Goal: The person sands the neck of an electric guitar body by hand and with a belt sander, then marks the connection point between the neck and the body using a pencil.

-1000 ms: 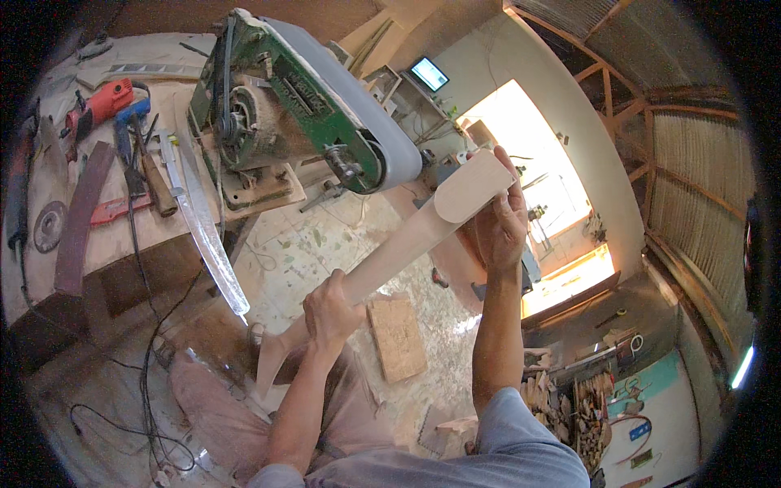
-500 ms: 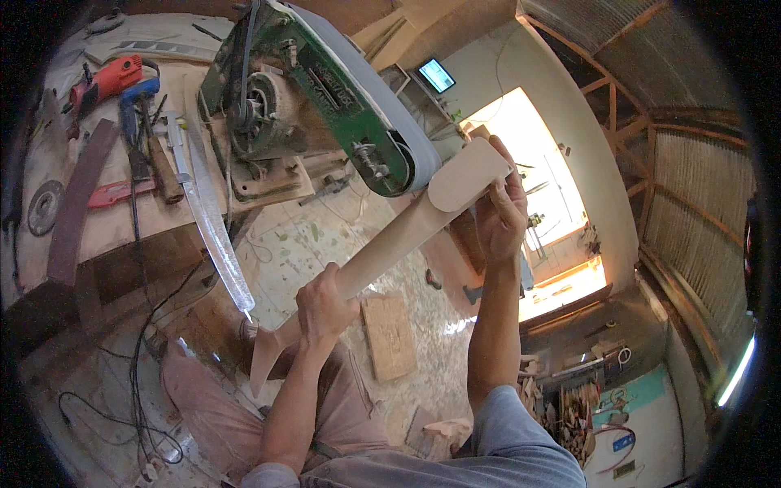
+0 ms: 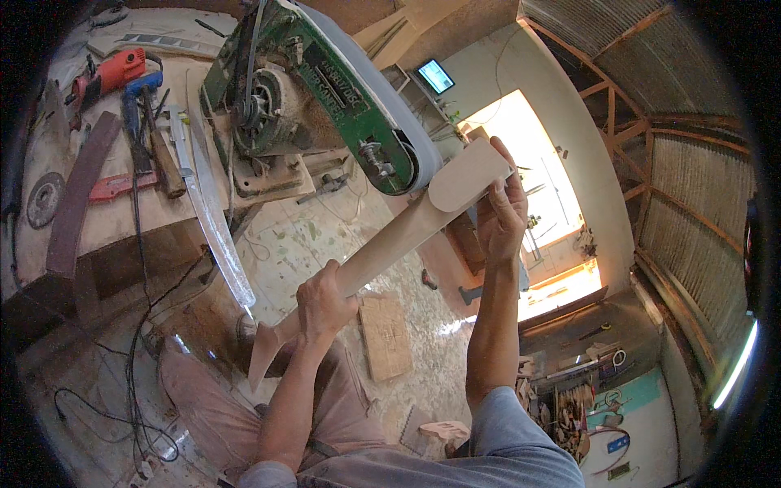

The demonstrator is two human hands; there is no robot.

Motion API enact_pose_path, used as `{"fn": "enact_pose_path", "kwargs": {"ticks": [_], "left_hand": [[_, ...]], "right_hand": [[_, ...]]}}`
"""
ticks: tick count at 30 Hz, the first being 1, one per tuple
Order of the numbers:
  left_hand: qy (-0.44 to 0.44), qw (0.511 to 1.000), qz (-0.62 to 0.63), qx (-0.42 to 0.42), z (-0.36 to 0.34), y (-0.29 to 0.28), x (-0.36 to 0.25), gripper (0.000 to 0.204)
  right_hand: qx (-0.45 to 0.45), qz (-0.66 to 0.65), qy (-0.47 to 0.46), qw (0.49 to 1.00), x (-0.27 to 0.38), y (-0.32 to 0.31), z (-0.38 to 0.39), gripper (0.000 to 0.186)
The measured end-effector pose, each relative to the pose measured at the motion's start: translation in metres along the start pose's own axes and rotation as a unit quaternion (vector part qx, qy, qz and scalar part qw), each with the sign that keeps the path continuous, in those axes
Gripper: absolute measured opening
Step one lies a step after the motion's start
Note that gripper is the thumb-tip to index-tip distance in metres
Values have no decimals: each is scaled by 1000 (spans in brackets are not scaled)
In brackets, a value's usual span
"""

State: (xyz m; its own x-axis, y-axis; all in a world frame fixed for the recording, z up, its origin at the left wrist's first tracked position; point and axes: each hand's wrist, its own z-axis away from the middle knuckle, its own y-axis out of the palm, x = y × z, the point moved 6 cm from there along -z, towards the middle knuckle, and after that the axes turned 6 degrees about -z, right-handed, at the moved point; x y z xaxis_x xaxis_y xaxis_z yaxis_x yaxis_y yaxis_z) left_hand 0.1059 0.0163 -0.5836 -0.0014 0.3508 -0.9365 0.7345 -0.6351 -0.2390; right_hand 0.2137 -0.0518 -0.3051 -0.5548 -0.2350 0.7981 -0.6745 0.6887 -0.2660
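Observation:
A long piece of pale bare wood [image 3: 390,246], shaped like a guitar neck, slants across the middle of the view. Its upper right end has a flat, rounded face, and its lower left end flares to a point. My left hand [image 3: 325,301] is wrapped round it near the flared end. Up at the rounded end, my right hand [image 3: 501,213] grips the edge, with its fingers partly behind the wood. Close by that end is the rounded nose of a green belt sander [image 3: 346,102]; whether the wood touches the belt I cannot tell.
The workbench [image 3: 175,215] at left bears a red power tool [image 3: 112,71], a hammer [image 3: 164,154], a sanding strip [image 3: 80,195] and a long metal blade [image 3: 218,244] jutting past its edge. Cables [image 3: 134,366] hang to the floor. A wooden board [image 3: 386,337] lies below my hands.
My view has shifted very slightly. Both hands keep their grip on the wooden piece, which stays in nearly the same place beside the sander's nose.

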Motion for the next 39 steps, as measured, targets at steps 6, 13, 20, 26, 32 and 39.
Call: {"fn": "enact_pose_path", "kwargs": {"ticks": [6, 13, 20, 26, 32, 39], "left_hand": [[11, 1000, 27, 8, -3, 0, -3, 34], [36, 999, 40, -8, -10, 2, -7, 31], [59, 995, 55, -59, -14, 0, -5, 20], [55, 993, 82, -70, -15, -1, -5, 23], [66, 991, 93, -70, -19, 0, -5, 24], [60, 989, 124, -45, -21, 6, -5, 20]], "right_hand": [[7, 33, -14, 999, 7, 8, 1, 70], [-24, 139, -55, 988, 6, -7, -6, 69], [-41, 183, -50, 981, 12, 0, -8, 66], [-69, 168, -52, 982, 17, 10, -7, 58], [-83, 216, -56, 971, 22, 12, -10, 57], [-87, 246, -56, 964, 31, 23, -11, 53]]}}
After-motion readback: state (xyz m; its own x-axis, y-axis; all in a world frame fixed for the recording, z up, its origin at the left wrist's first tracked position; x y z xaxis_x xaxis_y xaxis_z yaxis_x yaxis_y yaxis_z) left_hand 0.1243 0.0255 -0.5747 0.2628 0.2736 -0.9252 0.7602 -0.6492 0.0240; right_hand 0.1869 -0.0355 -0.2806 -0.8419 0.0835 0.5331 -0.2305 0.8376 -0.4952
